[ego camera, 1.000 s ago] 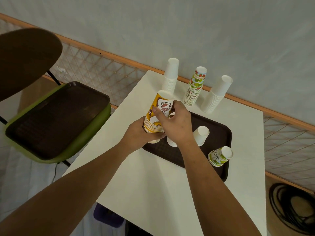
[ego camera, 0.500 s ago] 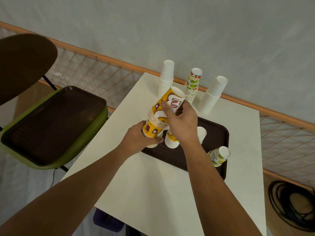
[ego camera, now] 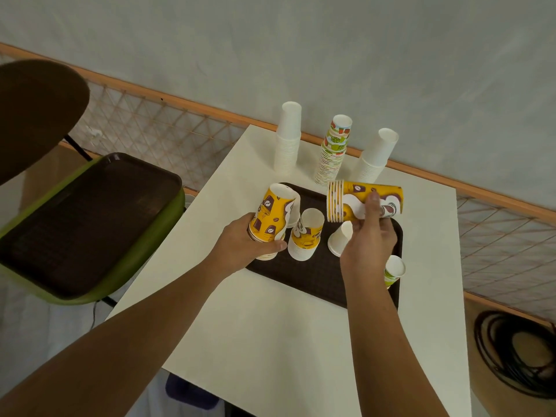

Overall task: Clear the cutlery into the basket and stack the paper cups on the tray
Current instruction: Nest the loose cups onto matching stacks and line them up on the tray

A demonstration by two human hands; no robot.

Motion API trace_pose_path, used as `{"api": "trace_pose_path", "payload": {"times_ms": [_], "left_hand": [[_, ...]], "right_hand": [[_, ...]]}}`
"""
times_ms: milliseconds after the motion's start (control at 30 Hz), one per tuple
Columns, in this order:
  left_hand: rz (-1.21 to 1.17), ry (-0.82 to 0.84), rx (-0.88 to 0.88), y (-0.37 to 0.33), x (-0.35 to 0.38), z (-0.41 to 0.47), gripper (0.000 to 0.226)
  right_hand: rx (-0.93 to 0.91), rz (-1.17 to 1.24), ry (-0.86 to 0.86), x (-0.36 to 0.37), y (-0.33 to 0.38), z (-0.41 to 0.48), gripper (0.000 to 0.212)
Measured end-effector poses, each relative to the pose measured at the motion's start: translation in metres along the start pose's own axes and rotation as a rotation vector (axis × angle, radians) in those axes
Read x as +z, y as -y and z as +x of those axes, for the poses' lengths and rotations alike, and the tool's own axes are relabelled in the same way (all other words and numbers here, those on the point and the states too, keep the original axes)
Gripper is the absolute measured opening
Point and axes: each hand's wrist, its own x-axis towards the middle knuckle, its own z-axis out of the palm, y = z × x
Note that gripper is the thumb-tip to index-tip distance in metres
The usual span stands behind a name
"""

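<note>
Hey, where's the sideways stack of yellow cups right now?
In the head view, the right hand holds the sideways yellow stack over the far right of the brown tray, just in front of the fruit-print stack by the wall.

Sideways yellow cup stack (ego camera: 346, 200) pinched between right fingers (ego camera: 372, 204); second yellow stack (ego camera: 270, 216), inverted and tilted, within left fingers (ego camera: 275, 245), at brown tray (ego camera: 313, 281) edge.

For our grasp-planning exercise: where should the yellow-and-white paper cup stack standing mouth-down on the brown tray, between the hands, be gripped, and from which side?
Probably round its tapered side wall, from above: the yellow-and-white paper cup stack stands closed base up, rims on the brown tray, and the left hand crowds its left side.
</note>
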Motion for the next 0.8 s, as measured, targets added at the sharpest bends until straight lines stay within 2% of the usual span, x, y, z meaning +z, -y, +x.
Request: {"api": "trace_pose_path", "payload": {"times_ms": [133,233,400,533,733,800], "left_hand": [[-0.008,-0.005,-0.018,0.003,0.000,0.002,0.074],[-0.022,-0.009,-0.026,0.004,0.000,0.003,0.073],[-0.030,-0.003,-0.032,0.004,0.004,0.006,0.073],[-0.031,-0.005,-0.034,0.003,0.004,0.009,0.075],[-0.036,-0.006,-0.026,-0.001,0.004,0.011,0.073],[-0.028,0.002,-0.027,-0.002,0.004,0.010,0.074]], "right_hand": [[-0.188,-0.279,-0.008,-0.012,-0.022,0.009,0.042],[-0.333,-0.534,0.075,-0.010,-0.038,0.016,0.040],[-0.472,-0.818,0.211,0.002,-0.060,0.029,0.055],[-0.437,-0.971,0.271,0.006,-0.078,0.033,0.059],[-0.343,-1.074,0.280,-0.001,-0.096,0.035,0.064],[-0.356,-1.137,0.303,-0.002,-0.093,0.034,0.072]]}}
